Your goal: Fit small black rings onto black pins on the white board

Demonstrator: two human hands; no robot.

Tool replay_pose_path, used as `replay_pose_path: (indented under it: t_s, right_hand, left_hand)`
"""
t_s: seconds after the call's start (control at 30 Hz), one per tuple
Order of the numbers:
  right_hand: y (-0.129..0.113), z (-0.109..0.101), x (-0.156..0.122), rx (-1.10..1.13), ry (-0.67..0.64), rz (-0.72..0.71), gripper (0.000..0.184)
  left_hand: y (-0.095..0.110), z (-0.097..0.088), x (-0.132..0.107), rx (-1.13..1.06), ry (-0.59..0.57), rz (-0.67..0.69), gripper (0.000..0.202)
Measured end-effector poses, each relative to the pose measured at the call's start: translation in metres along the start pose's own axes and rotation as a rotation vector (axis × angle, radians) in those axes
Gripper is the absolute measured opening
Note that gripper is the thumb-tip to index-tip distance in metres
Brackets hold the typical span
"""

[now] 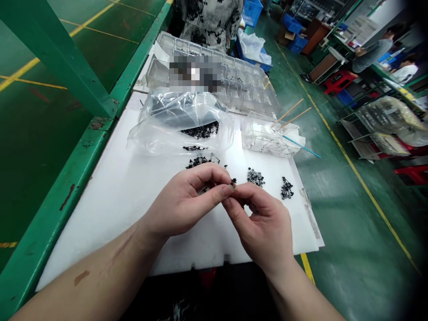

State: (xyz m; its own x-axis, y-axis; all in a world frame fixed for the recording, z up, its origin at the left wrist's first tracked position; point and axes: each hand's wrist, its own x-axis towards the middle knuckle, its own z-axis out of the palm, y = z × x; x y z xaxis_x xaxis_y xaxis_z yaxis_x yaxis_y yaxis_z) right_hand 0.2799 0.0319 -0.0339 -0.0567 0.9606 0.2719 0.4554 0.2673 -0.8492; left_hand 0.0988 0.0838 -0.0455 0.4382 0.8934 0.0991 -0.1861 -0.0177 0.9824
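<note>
Left hand pinched narrow on a tiny black part, right hand curled narrow just beside it, contact unclear; both over the white board, bare room leftward, near edge below; four small heaps of parts ahead; one clear plastic bag beyond.

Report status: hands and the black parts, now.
Left hand pinching a small black part; right hand curled against it. More black parts loose on the white board, ahead by the clear plastic bag.

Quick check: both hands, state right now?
Left hand: closed, pinching a small black plastic part between thumb and fingers.
Right hand: curled, fingertips up at that part; cannot tell whether it grips.
</note>
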Motion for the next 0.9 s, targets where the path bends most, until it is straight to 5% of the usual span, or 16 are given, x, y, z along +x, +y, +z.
replay_pose_path:
  t_s: [0.13,0.23,0.3,0.43,0.63,0.9]
  right_hand:
    - [0.010,-0.027,0.010,0.004,0.016,0.035,0.014]
    - [0.042,-0.072,0.030,0.103,0.363,0.188,0.027]
    - [0.071,-0.108,0.046,0.363,0.678,0.386,0.036]
    - [0.119,-0.160,0.071,0.508,0.765,0.643,0.032]
    - [0.147,-0.163,0.091,0.658,0.772,0.742,0.024]
    - [0.138,-0.157,0.102,0.690,0.849,0.554,0.021]
  left_hand:
    - [0.001,0.000,-0.001,0.062,0.044,-0.015,0.013]
    - [0.001,0.001,-0.004,0.125,0.114,-0.070,0.014]
    - [0.001,0.001,-0.006,0.158,0.133,-0.080,0.015]
    - [-0.002,0.000,-0.007,0.196,0.146,-0.047,0.016]
    - [-0.002,0.000,-0.007,0.251,0.164,-0.051,0.020]
    - [-0.005,0.001,-0.007,0.277,0.159,0.003,0.017]
